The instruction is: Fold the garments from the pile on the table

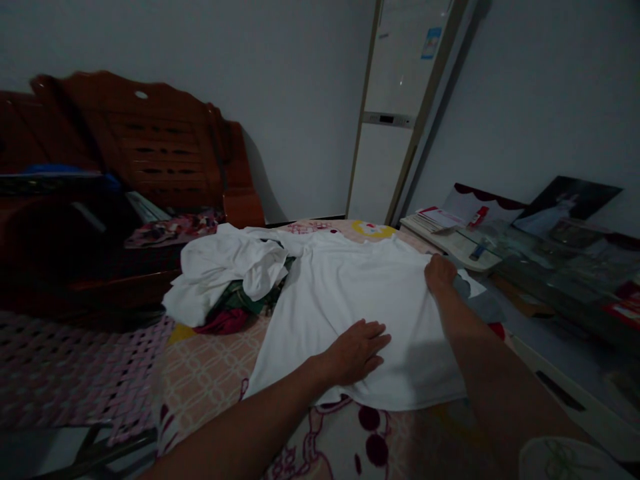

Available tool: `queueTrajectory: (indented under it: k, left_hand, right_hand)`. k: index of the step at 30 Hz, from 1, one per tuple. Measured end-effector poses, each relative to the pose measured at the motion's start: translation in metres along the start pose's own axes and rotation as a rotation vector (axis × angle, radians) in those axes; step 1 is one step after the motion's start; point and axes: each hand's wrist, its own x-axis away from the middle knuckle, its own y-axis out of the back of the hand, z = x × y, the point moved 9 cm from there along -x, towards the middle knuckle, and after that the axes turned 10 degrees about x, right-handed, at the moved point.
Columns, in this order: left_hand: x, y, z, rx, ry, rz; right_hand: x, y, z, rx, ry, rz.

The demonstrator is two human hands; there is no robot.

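Observation:
A white shirt (370, 287) lies spread out on a patterned pink cloth (210, 373). My left hand (356, 352) rests on the lower middle of the shirt, palm down with its fingers apart. At the shirt's right edge, near the top, my right hand (440, 272) is closed on the fabric. Left of the shirt sits a heap of crumpled clothes (225, 267), white on top with green and dark red pieces beneath. Some grey fabric (483, 303) shows just beyond my right forearm.
A carved wooden bench (165, 147) with cloths on its seat stands at the back left. A pink woven seat (85, 373) is at the lower left. On the right, a glass-topped cabinet (550, 267) holds papers and a photo. A tall white appliance (385, 160) stands behind.

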Motion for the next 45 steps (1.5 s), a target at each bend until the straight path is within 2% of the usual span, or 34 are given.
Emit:
queueTrajectory:
  k: [3, 5, 7, 9, 11, 12, 15, 18, 20, 22, 25, 28, 30, 31, 33, 36, 42, 45]
  left_hand:
    - [-0.001, -0.003, 0.002, -0.001, -0.003, 0.003]
    - [-0.001, -0.003, 0.001, -0.004, -0.005, -0.002]
    - [-0.001, -0.001, 0.0, -0.008, -0.012, -0.013]
    - [-0.001, 0.002, -0.002, -0.012, -0.021, -0.022]
    - [-0.001, 0.002, -0.003, -0.017, -0.023, -0.021]
    - [-0.001, 0.002, -0.003, -0.021, -0.022, -0.018]
    - [-0.001, 0.001, -0.003, -0.023, -0.015, -0.019]
    - [-0.002, 0.005, -0.005, 0.011, -0.013, -0.047]
    - [-0.002, 0.012, -0.005, 0.049, -0.01, -0.083]
    - [0.0, 0.027, 0.001, 0.064, 0.017, -0.148]
    - [0.013, 0.065, 0.03, -0.014, 0.179, -0.293]
    - [0.044, 0.11, 0.07, -0.159, 0.468, -0.423]
    - [0.071, 0.129, 0.097, -0.254, 0.734, -0.387]
    - [0.083, 0.135, 0.105, -0.287, 0.82, -0.357]
    - [0.101, 0.144, 0.11, -0.328, 0.907, -0.335]
    - [0.117, 0.15, 0.103, -0.383, 0.951, -0.356]
    - [0.14, 0.146, 0.093, -0.396, 1.139, -0.328]
    - [0.146, 0.144, 0.092, -0.388, 1.173, -0.328]
  right_hand:
    - [0.003, -0.001, -0.013, -0.046, -0.108, -0.012]
    - [0.011, 0.004, -0.011, -0.093, -0.154, -0.077]
    - [0.023, 0.012, 0.006, -0.12, -0.083, -0.186]
    - [0.038, 0.014, 0.037, -0.14, 0.128, -0.252]
    - [0.054, 0.004, 0.068, -0.159, 0.347, -0.199]
    - [0.06, -0.004, 0.076, -0.15, 0.395, -0.151]
    - [0.067, -0.019, 0.077, -0.106, 0.371, -0.059]
    - [0.078, -0.01, 0.077, -0.099, 0.347, -0.05]
    - [0.095, 0.003, 0.087, -0.125, 0.404, -0.03]
    - [0.12, 0.016, 0.102, -0.178, 0.504, 0.008]
    - [0.159, 0.028, 0.118, -0.237, 0.593, 0.026]
    - [0.186, 0.03, 0.126, -0.267, 0.64, -0.023]
    - [0.196, 0.026, 0.129, -0.265, 0.664, -0.06]
    - [0.198, 0.023, 0.13, -0.258, 0.671, -0.07]
    - [0.199, 0.016, 0.131, -0.247, 0.671, -0.082]
    - [0.198, 0.012, 0.13, -0.258, 0.658, -0.099]
    - [0.199, 0.01, 0.131, -0.251, 0.662, -0.103]
    - [0.198, 0.009, 0.131, -0.257, 0.664, -0.113]
